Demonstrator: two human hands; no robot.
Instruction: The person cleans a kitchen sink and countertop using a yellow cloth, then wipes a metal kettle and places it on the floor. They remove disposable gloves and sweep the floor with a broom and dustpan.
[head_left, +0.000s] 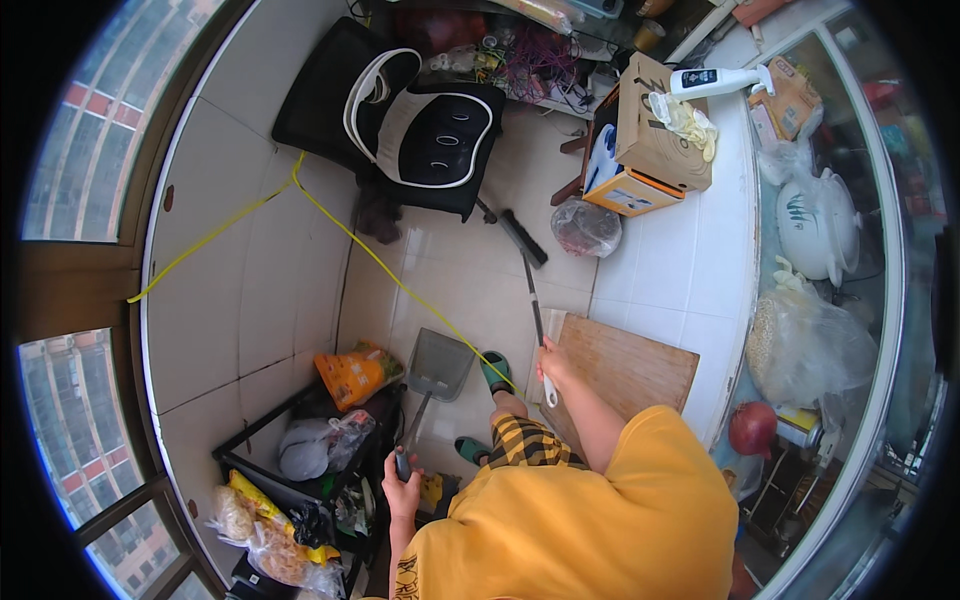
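A broom is held by my right hand, which is closed around its handle near the pale end. Its dark bristle head rests on the tiled floor, between the office chair and a clear plastic bag. My left hand grips the handle of a grey dustpan. The dustpan lies on the floor left of my green slippers, with its wide edge pointing away from me. I cannot make out any sweepings in the pan or by the bristles.
Ahead stands a black office chair bearing a black-and-white cushion. A yellow cord runs across the floor area. At right are a wooden board, cardboard box and plastic bag. A black rack and orange bag stand left.
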